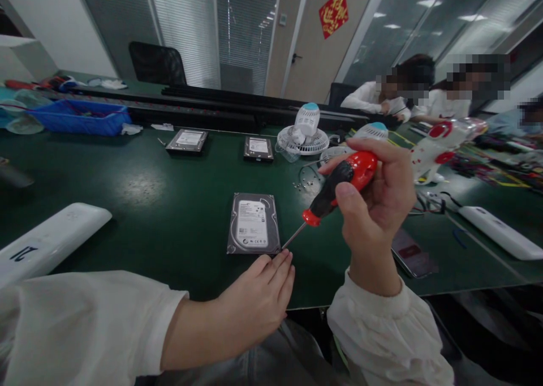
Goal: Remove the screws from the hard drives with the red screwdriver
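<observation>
A hard drive [253, 223] lies label up on the green table [161, 205] in front of me. My right hand [375, 196] is raised and closed around a red and black screwdriver [339, 188]. Its thin shaft slants down to the left, and the tip ends at the drive's near right corner. My left hand [258, 292] rests at the table's near edge, fingers together, with the fingertips touching the screwdriver tip beside that corner. Whether the fingers pinch anything is hidden.
Two more hard drives [187, 140] [258, 148] lie farther back, near small white desk fans [305, 134] and loose screws [302, 185]. A blue tray [80, 117] stands far left. White bars [46, 241] [498, 231] lie on both sides. A phone [413, 253] lies right. Other people sit at far right.
</observation>
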Motion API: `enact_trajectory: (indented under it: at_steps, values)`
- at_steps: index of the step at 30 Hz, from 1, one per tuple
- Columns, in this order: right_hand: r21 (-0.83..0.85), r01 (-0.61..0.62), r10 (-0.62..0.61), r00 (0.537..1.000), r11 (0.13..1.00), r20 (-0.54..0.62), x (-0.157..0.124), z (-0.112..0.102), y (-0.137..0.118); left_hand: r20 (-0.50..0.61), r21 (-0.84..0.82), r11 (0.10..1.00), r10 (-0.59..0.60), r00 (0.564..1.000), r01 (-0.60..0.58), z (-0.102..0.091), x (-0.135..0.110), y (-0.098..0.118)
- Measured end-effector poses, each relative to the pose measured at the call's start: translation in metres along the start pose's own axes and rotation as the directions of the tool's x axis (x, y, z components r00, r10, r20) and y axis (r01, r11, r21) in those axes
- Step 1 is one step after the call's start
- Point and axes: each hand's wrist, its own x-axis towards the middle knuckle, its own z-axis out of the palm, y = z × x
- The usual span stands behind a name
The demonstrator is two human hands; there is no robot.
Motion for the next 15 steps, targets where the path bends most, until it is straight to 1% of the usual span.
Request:
enact_trajectory:
  at_steps: [5,11,15]
  values:
    - [-0.129,0.020,-0.022,1.000,0.991,-0.013,-0.0032,-0.0042,0.0052,0.002,0.002,1.000,-0.002,1.000,0.002,0.0007,0.0006,0.0002]
    - [-0.187,0.113,-0.119,0.993,0.976,-0.020,-0.0054,-0.0062,0.0061,-0.004,0.009,1.000,-0.011,1.000,0.011,-0.0007,0.0021,-0.0005]
    - [-0.199,0.142,-0.147,0.989,0.970,-0.013,-0.0062,-0.0064,0.0071,-0.009,0.017,1.000,0.004,1.000,-0.004,-0.0016,0.0024,-0.0003]
